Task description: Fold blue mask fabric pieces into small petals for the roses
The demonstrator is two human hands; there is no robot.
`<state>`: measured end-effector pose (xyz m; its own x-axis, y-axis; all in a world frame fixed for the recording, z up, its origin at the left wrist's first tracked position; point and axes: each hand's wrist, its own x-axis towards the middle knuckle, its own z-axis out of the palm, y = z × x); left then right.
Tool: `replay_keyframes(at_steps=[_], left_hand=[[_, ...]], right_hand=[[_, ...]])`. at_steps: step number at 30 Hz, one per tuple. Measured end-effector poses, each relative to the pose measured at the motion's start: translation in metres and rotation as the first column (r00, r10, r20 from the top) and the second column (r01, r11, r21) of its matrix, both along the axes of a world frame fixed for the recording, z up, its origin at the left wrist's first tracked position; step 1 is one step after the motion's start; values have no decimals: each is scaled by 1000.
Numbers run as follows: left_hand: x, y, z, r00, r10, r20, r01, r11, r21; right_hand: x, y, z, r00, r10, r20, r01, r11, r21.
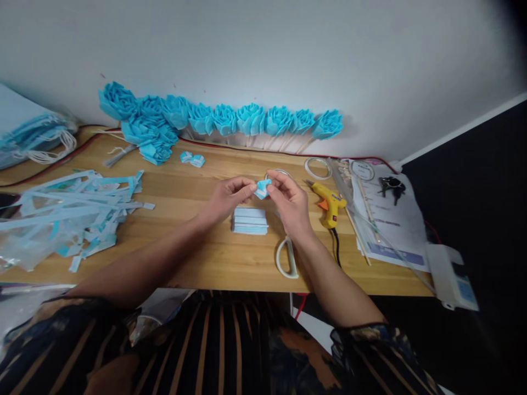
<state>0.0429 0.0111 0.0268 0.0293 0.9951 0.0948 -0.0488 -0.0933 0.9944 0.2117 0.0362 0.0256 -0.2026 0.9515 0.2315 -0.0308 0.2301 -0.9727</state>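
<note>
Head view. Left hand [228, 196] and right hand [288, 200] meet at centre frame, above the wooden worktop [197, 258]. Fingers of both hands are pinched together on a small folded blue paper piece [262, 188], held between them just off the surface. Directly below the hands: a flat stack of blue strips [249, 220] lying on the worktop. Just right of the right wrist: white scissors [287, 258], lower centre. Right of centre: yellow glue gun [328, 202], lying on its side, cord trailing toward the front edge. Tape roll [317, 168] beyond it. Upper centre, along the wall: row of blue paper flowers [222, 118]. Left of frame: loose heap of blue and white cut strips [69, 211]. Far right: printed papers [387, 219] with keys [391, 185] on top.
</note>
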Motion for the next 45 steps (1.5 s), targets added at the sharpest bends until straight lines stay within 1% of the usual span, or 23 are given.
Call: replay_keyframes(at_steps=[5, 9, 12, 17, 19, 21, 25, 27, 32, 37, 39, 41, 42, 43, 44, 45], left_hand=[[0, -1, 0, 999, -3, -46, 3, 1000, 2], [3, -4, 0, 991, -76, -111, 77, 997, 2], [5, -4, -1, 981, -132, -141, 133, 991, -4], [5, -5, 0, 979, -148, -143, 143, 989, -46], [4, -4, 1, 985, -129, -113, 122, 990, -65], [2, -2, 3, 995, -76, -69, 71, 995, -75], [-2, 1, 3, 997, 78, 3, -78, 994, -80], [-3, 2, 2, 994, 111, 18, -110, 991, -72], [-4, 1, 2, 997, 83, -6, -84, 995, -51], [-4, 2, 2, 997, 76, 6, -75, 996, -41], [-4, 3, 0, 997, 75, -6, -75, 996, -40], [-6, 4, -1, 995, 100, -21, -101, 994, -37], [-7, 5, -2, 992, 121, -29, -123, 992, -41], [-8, 5, -3, 989, 142, -36, -144, 988, -49], [-9, 5, -3, 987, 155, -45, -157, 986, -60], [-10, 5, -2, 985, 161, -54, -164, 984, -70]], right_hand=[[0, -2, 2, 999, 28, 21, -27, 999, -29], [1, -2, 2, 993, 79, 91, -80, 997, 5], [1, -1, -1, 993, 35, 116, -37, 999, 22], [2, 0, -3, 996, -21, 90, 22, 1000, -5], [3, 1, -2, 997, -38, 69, 38, 999, -5], [3, 1, -1, 999, -36, 27, 36, 999, -25], [1, 3, -1, 997, 62, -50, -67, 991, -115], [0, 4, -2, 995, 91, -32, -94, 988, -125], [-1, 4, -6, 991, 95, 99, -88, 993, -75], [-3, 6, -13, 990, 95, 105, -90, 995, -49], [-2, 9, -13, 988, 85, 132, -81, 996, -34], [1, 5, -2, 985, 27, 169, -29, 999, 14], [3, 0, 9, 981, -12, 194, 1, 998, 55], [6, -10, 24, 977, -53, 205, 28, 992, 121], [8, -23, 42, 970, -49, 239, 1, 981, 194], [11, -40, 62, 952, -30, 304, -56, 962, 269]])
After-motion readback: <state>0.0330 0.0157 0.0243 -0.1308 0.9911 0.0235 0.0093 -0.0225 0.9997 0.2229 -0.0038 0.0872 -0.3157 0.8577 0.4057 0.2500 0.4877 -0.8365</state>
